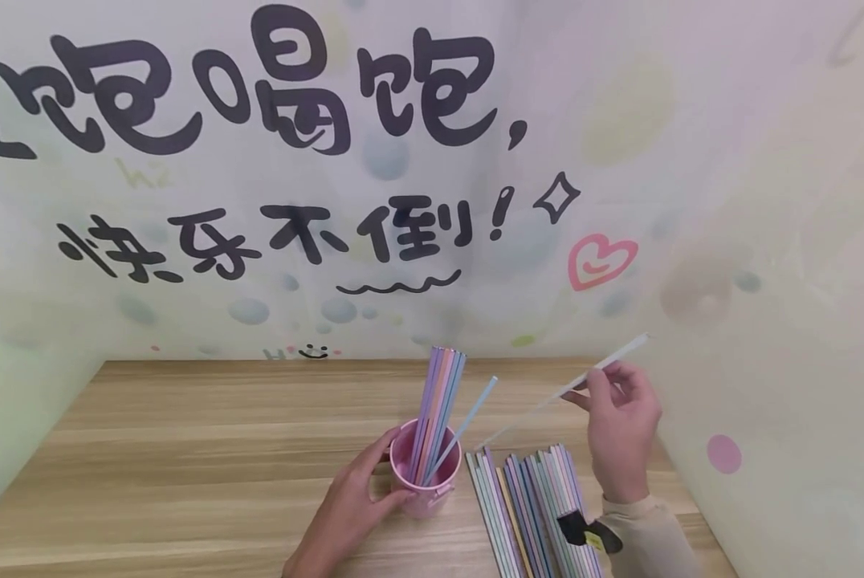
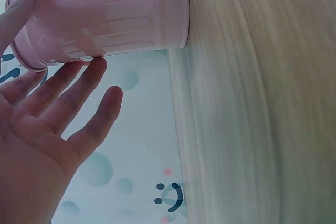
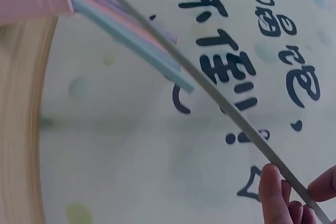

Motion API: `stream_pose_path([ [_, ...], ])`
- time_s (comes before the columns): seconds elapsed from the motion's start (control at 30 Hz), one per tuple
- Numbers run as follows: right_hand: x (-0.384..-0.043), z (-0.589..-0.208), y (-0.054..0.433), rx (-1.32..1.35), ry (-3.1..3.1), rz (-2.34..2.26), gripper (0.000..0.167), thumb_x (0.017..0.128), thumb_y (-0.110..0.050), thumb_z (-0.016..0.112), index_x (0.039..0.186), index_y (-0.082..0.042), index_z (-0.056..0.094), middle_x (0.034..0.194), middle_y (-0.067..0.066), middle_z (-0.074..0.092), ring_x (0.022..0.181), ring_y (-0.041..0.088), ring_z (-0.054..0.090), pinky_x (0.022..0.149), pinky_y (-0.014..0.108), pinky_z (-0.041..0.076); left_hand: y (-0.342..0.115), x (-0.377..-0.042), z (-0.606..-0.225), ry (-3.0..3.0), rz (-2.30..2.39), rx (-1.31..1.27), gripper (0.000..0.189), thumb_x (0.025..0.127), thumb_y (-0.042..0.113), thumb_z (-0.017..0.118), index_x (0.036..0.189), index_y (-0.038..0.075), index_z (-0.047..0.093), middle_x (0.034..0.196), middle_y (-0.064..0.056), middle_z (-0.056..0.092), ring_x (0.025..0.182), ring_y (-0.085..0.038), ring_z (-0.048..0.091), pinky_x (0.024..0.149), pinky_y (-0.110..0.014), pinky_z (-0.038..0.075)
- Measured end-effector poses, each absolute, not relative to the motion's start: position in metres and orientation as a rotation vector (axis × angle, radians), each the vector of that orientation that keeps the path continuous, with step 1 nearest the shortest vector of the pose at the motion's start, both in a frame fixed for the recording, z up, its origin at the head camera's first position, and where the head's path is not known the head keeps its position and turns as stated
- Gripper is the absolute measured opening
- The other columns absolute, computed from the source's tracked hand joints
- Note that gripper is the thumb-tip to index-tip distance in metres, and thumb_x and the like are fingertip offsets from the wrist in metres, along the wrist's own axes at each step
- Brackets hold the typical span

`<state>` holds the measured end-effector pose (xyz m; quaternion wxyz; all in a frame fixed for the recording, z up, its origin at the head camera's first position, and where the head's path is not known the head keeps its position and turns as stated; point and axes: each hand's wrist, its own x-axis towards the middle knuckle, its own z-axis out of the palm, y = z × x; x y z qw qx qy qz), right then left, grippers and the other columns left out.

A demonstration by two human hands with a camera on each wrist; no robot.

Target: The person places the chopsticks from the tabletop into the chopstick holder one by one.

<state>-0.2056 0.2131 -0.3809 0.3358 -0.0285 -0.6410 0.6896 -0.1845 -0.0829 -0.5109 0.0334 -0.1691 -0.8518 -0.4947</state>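
Pink, a small bucket [image 1: 421, 506] stands upright on the wood-grain worktop [image 1: 222, 466], held at its side between the thumb and fingers of the left hand [image 1: 352, 507]. The right hand [image 1: 623, 421] pinches one pale straw [image 1: 623, 350] in its fingers, aloft, its free end slanting down leftward. The step in hand looks like moving straws singly from the row of straws [image 1: 548, 498], just right of the bucket, into it (a bunch of straws [image 1: 441, 393] already stands inside, with one blue straw [image 1: 475, 408] leaning apart). The next move seems to call for bringing that free end over the rim and steepening it. Behind rises a pale wall [image 1: 692, 136] with black lettering [image 1: 295, 212]; side walls flank the worktop.
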Motion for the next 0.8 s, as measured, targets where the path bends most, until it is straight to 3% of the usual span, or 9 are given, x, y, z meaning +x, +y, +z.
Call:
stream_pose_path([
  [0.4, -0.212, -0.415, 0.168, 0.101, -1.931, 1.748, 0.008, 0.098, 0.005, 0.053, 0.099, 0.013, 0.051, 0.089, 0.022, 0.055, 0.074, 0.021, 0.067, 0.068, 0.035, 0.062, -0.082, -0.186, -0.511, -2.616, -1.557, -0.530, 0.089, 0.080, 0.023, 0.083, 0.152, 0.040, 0.034, 0.138, 0.007, 0.057, 0.120, -0.011, 0.057, 0.105, -0.045, 0.047],
  [0.8, -0.210, -0.443, 0.147, 0.085, -2.057, 1.788, 0.005, 0.095, 0.005, 0.056, 0.100, 0.008, 0.055, 0.089, 0.020, 0.057, 0.077, 0.026, 0.065, 0.067, 0.038, 0.063, -0.083, -0.186, -0.512, -2.611, -1.544, -0.529, 0.090, 0.079, 0.022, 0.084, 0.151, 0.041, 0.035, 0.135, 0.007, 0.060, 0.118, -0.011, 0.058, 0.102, -0.045, 0.049],
])
